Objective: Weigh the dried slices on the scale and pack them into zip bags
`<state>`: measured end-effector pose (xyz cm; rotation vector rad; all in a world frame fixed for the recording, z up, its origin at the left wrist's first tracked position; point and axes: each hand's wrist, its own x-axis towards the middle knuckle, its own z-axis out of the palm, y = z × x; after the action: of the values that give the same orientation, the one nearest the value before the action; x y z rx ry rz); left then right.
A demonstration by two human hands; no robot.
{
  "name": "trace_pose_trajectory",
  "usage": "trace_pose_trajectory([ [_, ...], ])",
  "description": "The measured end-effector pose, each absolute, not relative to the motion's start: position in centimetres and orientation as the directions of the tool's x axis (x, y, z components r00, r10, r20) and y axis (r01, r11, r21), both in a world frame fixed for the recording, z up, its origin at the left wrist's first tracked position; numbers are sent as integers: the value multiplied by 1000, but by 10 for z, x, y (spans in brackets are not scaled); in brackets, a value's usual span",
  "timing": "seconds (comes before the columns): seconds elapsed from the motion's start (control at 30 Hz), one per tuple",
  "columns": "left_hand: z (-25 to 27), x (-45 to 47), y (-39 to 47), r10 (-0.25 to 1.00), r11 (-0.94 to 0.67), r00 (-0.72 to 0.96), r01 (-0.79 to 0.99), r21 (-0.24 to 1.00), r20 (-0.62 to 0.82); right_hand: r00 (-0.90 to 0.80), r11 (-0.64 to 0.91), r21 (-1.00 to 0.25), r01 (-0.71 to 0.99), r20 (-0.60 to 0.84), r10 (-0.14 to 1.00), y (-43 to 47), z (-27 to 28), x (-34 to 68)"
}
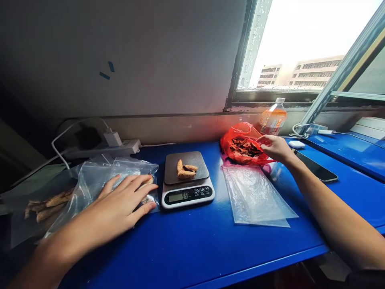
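My left hand (126, 196) lies with fingers spread on clear zip bags (100, 172) at the left, one holding dried brown pieces (49, 204). Centrally stands a kitchen scale (188, 196) with its display lit, apparently reading 9.5. On its grey plate rest several tan dried pieces (185, 174). Over at the right, my right hand (273, 147) pinches the rim of a red plastic bag (230, 150). Dark reddish-brown dried slices (245, 148) fill that bag. Flat clear plastic bags (255, 200) lie in front of it.
Behind the red bag stands a bottle of orange drink (273, 116). A phone (315, 166) and a white earbud case (296, 144) lie to the right. A power strip (129, 147) with a charger (112, 137) runs along the wall. The blue table (186, 249) has its edge in front.
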<state>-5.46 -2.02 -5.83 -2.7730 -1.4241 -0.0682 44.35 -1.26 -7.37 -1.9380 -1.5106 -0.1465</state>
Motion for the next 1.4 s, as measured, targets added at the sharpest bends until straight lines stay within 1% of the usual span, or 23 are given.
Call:
trace_pose_trajectory([
  [0.13, -64, -61, -19, 792, -606, 603, 796, 0, 101, 361, -120, -433, 893, 534, 764, -17, -64, 429],
  [0.23, -61, -59, -20, 797, -601, 598, 800, 5, 79, 400, -146, -441, 886, 564, 722, -18, -61, 416],
  [0.3, -58, -57, -20, 802, -595, 595, 803, 4, 52, 403, -149, -439, 886, 571, 715, -17, -62, 410],
  [0.37, -57, -57, -20, 802, -596, 596, 803, 0, 45, 391, -144, -429, 892, 568, 724, -15, -65, 404],
  [0.57, -62, -61, -18, 774, -630, 626, 776, 20, 98, 360, -153, -386, 910, 548, 755, -11, -74, 394],
  [0.7, -61, -62, -19, 780, -624, 621, 781, 25, 75, 317, -145, -348, 926, 511, 799, -8, -76, 397],
  [0.83, -59, -60, -20, 788, -615, 614, 788, 15, 46, 303, -119, -362, 925, 509, 806, -2, -76, 410],
  [1.0, -53, -55, -21, 814, -580, 580, 815, 10, -18, 164, -41, -283, 958, 426, 890, 14, -72, 424],
  [1.1, -51, -54, -21, 819, -573, 573, 819, 28, -34, 104, 4, -255, 967, 405, 908, 28, -68, 421],
  [1.17, -52, -55, -21, 811, -584, 585, 810, 42, -17, 73, 20, -234, 972, 385, 920, 37, -68, 416],
  [1.27, -56, -59, -19, 789, -614, 613, 786, 69, 47, 45, 25, -198, 980, 344, 938, 48, -75, 407],
  [1.4, -62, -64, -18, 762, -646, 638, 761, 63, 111, 68, -17, -150, 989, 341, 937, 55, -82, 406],
])
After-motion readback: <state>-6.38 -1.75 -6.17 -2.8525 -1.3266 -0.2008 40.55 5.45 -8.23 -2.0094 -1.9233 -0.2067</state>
